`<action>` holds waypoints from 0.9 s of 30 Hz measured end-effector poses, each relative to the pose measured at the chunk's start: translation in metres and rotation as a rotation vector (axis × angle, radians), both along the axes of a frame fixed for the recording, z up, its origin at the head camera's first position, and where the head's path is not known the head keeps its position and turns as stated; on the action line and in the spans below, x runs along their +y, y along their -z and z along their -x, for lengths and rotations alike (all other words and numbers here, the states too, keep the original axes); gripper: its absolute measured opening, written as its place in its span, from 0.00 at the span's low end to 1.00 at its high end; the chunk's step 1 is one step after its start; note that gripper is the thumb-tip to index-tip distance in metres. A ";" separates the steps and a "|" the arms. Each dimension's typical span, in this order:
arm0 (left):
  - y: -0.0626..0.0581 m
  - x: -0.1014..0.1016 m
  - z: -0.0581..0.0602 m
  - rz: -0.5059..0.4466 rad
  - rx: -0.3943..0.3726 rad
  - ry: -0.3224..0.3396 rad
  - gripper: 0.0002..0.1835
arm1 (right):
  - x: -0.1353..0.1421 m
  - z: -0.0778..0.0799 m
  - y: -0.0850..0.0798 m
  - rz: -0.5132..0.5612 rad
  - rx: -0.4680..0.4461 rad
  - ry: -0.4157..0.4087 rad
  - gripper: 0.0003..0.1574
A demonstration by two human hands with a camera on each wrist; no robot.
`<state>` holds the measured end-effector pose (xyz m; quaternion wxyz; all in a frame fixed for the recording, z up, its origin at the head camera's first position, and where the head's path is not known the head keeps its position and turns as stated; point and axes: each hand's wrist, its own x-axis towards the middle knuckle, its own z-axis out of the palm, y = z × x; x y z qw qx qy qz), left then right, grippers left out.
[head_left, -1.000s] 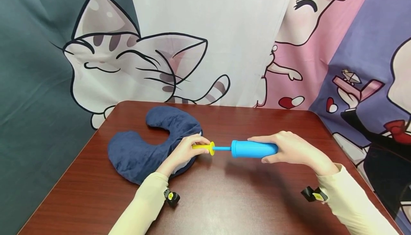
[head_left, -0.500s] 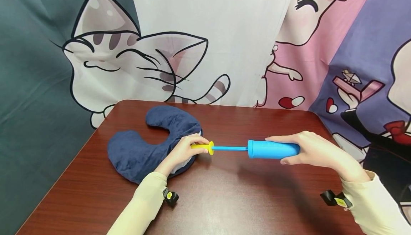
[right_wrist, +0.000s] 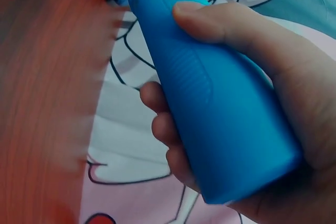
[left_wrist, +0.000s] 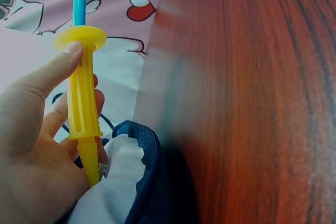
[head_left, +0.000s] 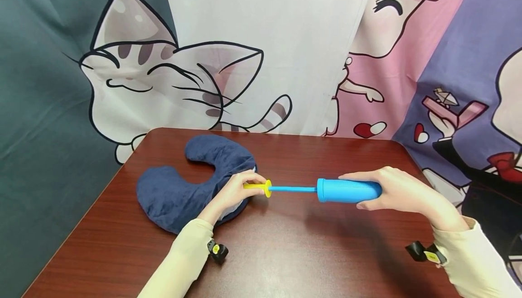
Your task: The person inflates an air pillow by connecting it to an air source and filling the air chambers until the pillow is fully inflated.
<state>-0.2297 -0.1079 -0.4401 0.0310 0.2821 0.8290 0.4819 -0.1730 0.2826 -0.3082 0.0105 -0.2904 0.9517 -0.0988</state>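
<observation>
A blue hand pump stretches sideways above the table between both hands. My right hand grips its blue barrel, thumb along one side and fingers curled round the other. From the barrel a thin blue rod runs to a yellow end piece, which my left hand pinches below its round flange. In the left wrist view, the tapered yellow tip meets a small clear valve beside the white lining of a navy U-shaped neck pillow.
The pillow lies on the left part of a reddish-brown wooden table, its curve open toward the far left. Behind the table hangs a cloth backdrop printed with a cartoon cat and other figures. Each sleeve carries a small black wrist camera.
My right hand has drawn the blue barrel to the right, exposing more of the rod. Over the last half second it barely moves. The left hand and pillow stay in place.
</observation>
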 end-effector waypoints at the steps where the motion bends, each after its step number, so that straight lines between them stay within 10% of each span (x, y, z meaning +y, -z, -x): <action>1: 0.000 0.000 0.000 0.000 -0.005 -0.001 0.13 | -0.003 0.001 0.001 -0.007 -0.001 0.000 0.39; 27: 0.001 0.001 -0.001 -0.034 -0.037 -0.031 0.12 | -0.075 0.034 0.030 -0.038 -0.026 -0.117 0.37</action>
